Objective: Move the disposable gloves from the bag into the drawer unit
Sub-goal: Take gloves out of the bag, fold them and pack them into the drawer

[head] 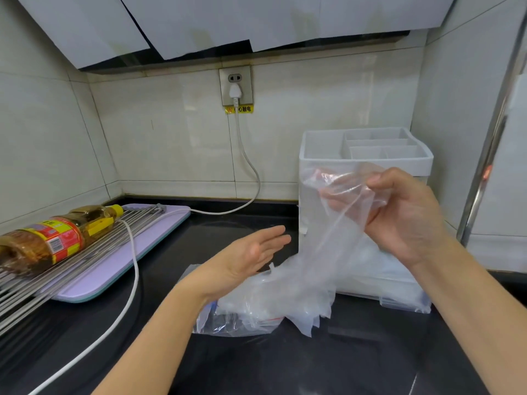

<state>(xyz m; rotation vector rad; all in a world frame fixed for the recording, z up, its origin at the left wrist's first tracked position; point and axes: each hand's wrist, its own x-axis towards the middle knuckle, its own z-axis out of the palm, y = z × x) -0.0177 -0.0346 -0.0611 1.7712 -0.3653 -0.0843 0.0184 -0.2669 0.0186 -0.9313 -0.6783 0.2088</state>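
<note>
On the desk (256, 366), one bag (228, 326) is laid by one drawer unit (410, 163) — gloves (313, 266) are pinched in the right grip (407, 212), left grip (251, 258) spread wide.

The left hand (251, 253) lay open, fingers straight toward two o'clock, while the raised right hand (405, 215) curled, pinching the gloves (322, 252).

The right hand (405, 215) holds up thin clear gloves (319, 263) in front of the white drawer box (422, 163). The left hand (251, 252) is flat, fingers straight, over the plastic bag (228, 326) on the black counter (285, 366). A bottle (51, 238) lies far left.
</note>
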